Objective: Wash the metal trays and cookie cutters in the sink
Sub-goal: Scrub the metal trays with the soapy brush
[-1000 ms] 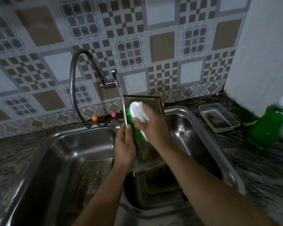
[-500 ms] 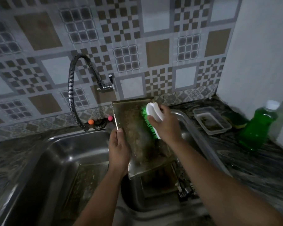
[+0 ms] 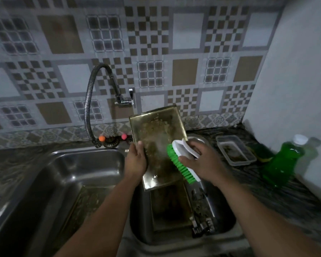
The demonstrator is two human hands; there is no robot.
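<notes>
Since half a second ago the scrub brush (image 3: pixel 182 161) has slid from the upper part of the metal tray (image 3: pixel 157 138) down to its lower right edge, and the tray's grimy face now shows more fully. At far left, the left sink basin (image 3: pixel 67 175) holds a second tray (image 3: pixel 85 203) lying flat on its floor. Behind it a flexible faucet hose (image 3: pixel 88 106) arcs down from the tiled wall. The left hand (image 3: pixel 136 161) grips the held tray by its left edge, thumb on the front face and fingers wrapped behind. This tray stands tilted, nearly upright, above the right sink basin (image 3: pixel 224 216), where another tray (image 3: pixel 171 206) and some small metal pieces, too dim to identify, lie at the bottom. The right hand (image 3: pixel 202 164) clutches the brush's white handle, fingers curled over it, green bristles against the tray. Further right on the surface (image 3: pixel 295 199) sit a clear plastic container (image 3: pixel 235 150) and a bottle of green liquid (image 3: pixel 281 162).
</notes>
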